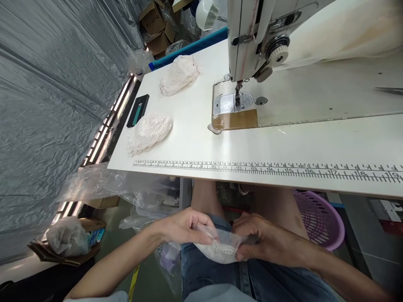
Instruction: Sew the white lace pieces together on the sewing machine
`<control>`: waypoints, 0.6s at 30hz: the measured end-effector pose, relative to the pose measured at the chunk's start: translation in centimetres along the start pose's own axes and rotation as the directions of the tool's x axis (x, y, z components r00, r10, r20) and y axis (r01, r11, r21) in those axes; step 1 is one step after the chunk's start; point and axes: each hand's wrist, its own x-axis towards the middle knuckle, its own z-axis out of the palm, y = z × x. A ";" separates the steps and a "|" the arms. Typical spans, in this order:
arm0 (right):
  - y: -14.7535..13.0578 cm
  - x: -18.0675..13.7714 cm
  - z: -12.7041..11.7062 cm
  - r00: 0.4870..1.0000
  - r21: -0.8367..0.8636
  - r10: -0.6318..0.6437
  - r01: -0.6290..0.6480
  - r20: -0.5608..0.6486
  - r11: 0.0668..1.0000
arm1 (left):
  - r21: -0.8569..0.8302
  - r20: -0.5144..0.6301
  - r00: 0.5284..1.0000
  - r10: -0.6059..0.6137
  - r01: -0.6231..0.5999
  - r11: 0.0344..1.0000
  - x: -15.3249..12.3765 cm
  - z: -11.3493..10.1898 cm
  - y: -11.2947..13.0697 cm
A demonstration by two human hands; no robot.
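Observation:
Over my lap, a small white lace-trimmed fabric piece (222, 251) is stretched between my two hands. My left hand (195, 226) pinches its left side between thumb and fingers. At the opposite side my right hand (255, 237) grips the edge, thumb below and fingers curled above. Sheer material shows along the top of the piece, a row of small eyelets across its middle. On the table lie a white lace piece (151, 132) at the near left and a stack of pale fabric pieces (181, 75) with loose threads farther back.
A sewing machine (248, 37) stands on the white table (185, 144), its needle foot (238, 98) over the metal plate. A ruler strip (267, 170) runs along the front edge. Beside the lace lies a black phone (137, 110). A purple basket (321, 218) sits below right.

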 end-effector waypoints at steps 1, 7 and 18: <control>0.0 0.0 -0.1 1.000 0.003 -0.008 0.008 0.012 1.000 | -0.008 0.005 1.000 -0.008 0.008 1.000 0.0 0.0 0.0; -0.3 -0.5 -1.0 0.995 -0.005 0.012 -0.012 0.094 1.000 | -0.045 0.033 0.998 -0.044 0.046 0.998 0.1 0.1 -0.2; -1.6 -1.4 -0.8 0.992 -0.156 0.118 -0.123 -0.041 0.980 | -0.152 -0.062 0.997 -0.047 0.037 0.988 0.5 1.0 -0.2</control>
